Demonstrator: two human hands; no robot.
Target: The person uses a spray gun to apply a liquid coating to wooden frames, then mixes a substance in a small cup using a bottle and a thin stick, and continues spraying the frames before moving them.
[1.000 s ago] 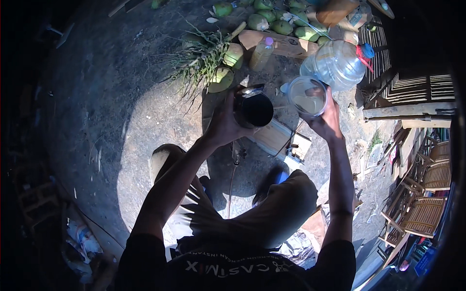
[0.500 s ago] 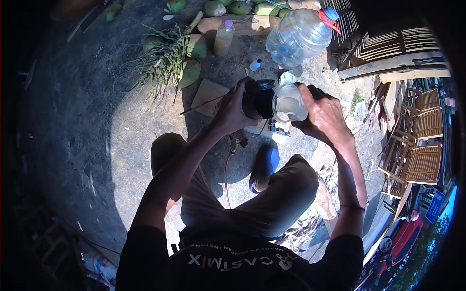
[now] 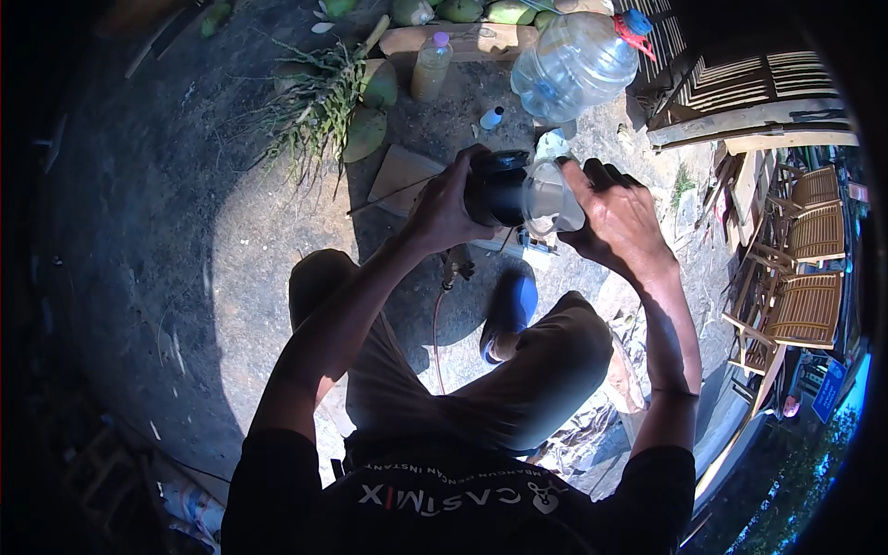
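Fingers of the left hand (image 3: 442, 208) wrapped round a black cup (image 3: 499, 197), right hand (image 3: 622, 215) gripping a clear cup (image 3: 548, 199) just beside it, above grey floor (image 3: 277, 268), slatted chairs (image 3: 807, 305) at right, white lettering (image 3: 435, 499) on black shirt (image 3: 416, 536)

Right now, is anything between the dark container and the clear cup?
Nothing visible: the dark container, in the left hand, is right beside the clear cup, in the right hand. I can't tell whether they touch.

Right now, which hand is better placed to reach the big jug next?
Probably the right hand: nearer the jug, though holding a clear cup; the left hand, farther away, holds a dark container.
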